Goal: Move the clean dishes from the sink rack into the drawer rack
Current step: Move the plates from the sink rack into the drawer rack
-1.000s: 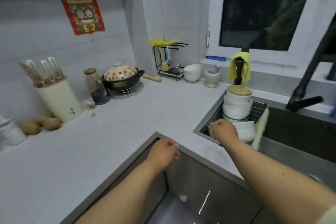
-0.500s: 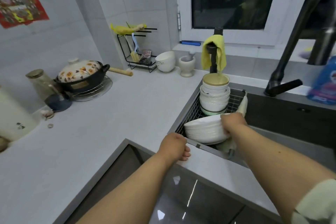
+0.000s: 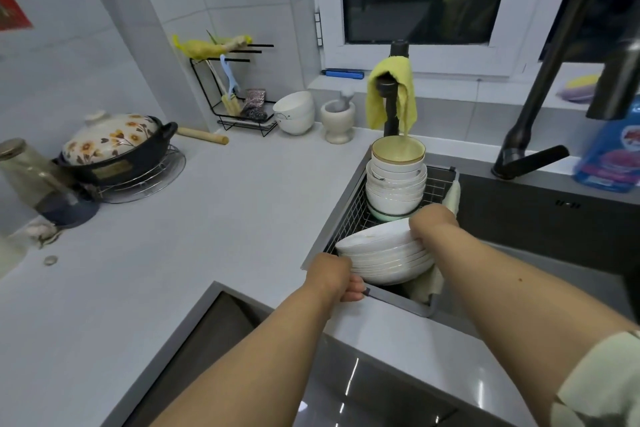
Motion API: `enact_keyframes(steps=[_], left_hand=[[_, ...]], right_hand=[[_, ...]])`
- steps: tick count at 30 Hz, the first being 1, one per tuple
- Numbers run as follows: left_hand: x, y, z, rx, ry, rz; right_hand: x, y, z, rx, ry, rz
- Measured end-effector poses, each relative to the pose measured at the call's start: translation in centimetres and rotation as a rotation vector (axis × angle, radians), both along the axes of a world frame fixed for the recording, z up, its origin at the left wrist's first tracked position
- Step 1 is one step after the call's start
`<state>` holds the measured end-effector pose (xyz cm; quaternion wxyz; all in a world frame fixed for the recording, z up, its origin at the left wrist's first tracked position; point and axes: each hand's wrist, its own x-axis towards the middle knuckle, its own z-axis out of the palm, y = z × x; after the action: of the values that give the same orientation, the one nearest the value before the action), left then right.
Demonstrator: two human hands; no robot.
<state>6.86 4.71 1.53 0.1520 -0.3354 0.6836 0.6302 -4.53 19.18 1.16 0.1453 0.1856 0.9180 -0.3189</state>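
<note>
Desk: pale grey surface wrapping round the corner, with the sink sunk into it on the right.
Sink rack: wire basket set at the sink's left end, holding all the dishes.
Plates: stack of white plates at the near end of the rack, tilted up toward the left.
Bowls: upright stack of white bowls at the far end of the rack, behind the plates, with a yellowish bowl on top.
Right hand: curled over the far right edge of the plate stack, gripping it.
Left hand: at the near left side of the stack, fingers curled under its lower edge; the fingertips are hidden by the plates.
Drawer: dark opening below the desk edge, near the left forearm; its inside cannot be made out.
Pot: dark with a flowered lid, on a wire stand at the left.
Yellow cloth: draped over a black post behind the bowls.
</note>
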Motion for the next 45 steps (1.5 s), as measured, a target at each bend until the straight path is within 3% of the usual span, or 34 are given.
enact_keyframes(steps=[12, 19, 29, 33, 38, 45], left_hand=[[-0.3, -1.7, 0.4, 0.146, 0.081, 0.160], [1.8, -3.6, 2.4, 0.328, 0.159, 0.231], [6.2, -8.2, 2.8, 0.259, 0.211, 0.409], [8.2, -9.5, 2.5, 0.262, 0.248, 0.490], [12.4, -12.2, 3.0, 0.221, 0.283, 0.574], [22.7, -18.4, 3.2, 0.103, 0.297, 0.762]], right_hand=[[1.1, 2.9, 3.3, -0.416, 0.032, -0.267], [5.1, 1.1, 5.8, -0.557, 0.032, -0.110], [8.5, -4.5, 5.7, -0.677, 0.035, 0.073], [10.1, -6.3, 5.9, -0.765, -0.072, 0.137], [12.2, -10.1, 5.3, -1.139, -0.208, 0.189], [18.2, -18.6, 5.3, -1.205, -0.374, 0.450]])
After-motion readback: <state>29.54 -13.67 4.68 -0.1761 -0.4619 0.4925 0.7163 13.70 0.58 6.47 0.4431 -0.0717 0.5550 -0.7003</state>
